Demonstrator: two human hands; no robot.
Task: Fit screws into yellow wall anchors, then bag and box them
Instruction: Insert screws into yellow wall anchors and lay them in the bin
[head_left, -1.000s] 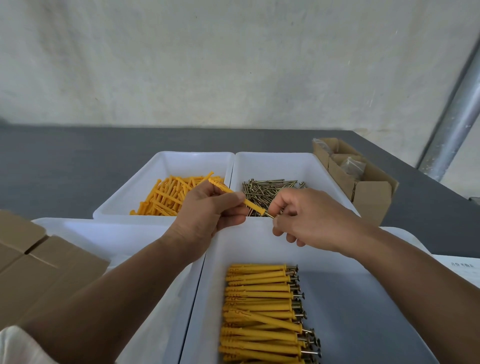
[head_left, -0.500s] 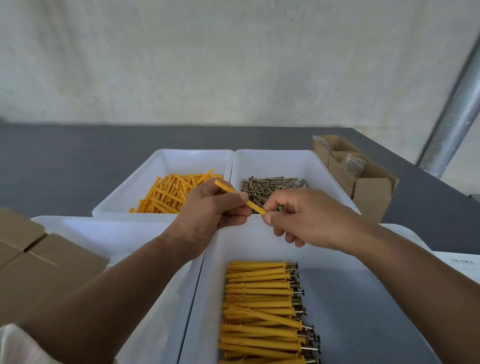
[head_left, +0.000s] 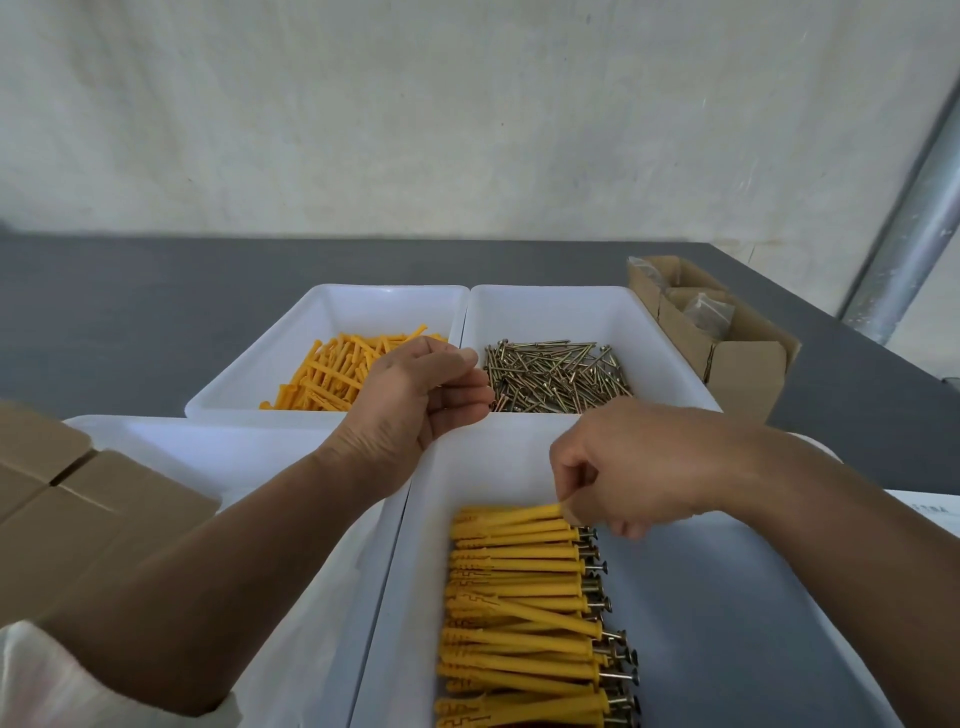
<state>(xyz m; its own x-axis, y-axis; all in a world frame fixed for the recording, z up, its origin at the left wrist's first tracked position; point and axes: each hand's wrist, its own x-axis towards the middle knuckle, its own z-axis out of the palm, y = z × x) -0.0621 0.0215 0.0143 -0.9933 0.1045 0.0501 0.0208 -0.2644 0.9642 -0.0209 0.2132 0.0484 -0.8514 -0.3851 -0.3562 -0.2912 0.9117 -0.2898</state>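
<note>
My right grip is pinching a yellow anchor over the tray at the near edge of the surface; my left grip is hovering loosely curled, empty.

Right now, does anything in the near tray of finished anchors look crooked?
Yes. Midway down the row in the white tray, one assembled anchor lies slanted across its neighbours, which lie roughly parallel.
</note>
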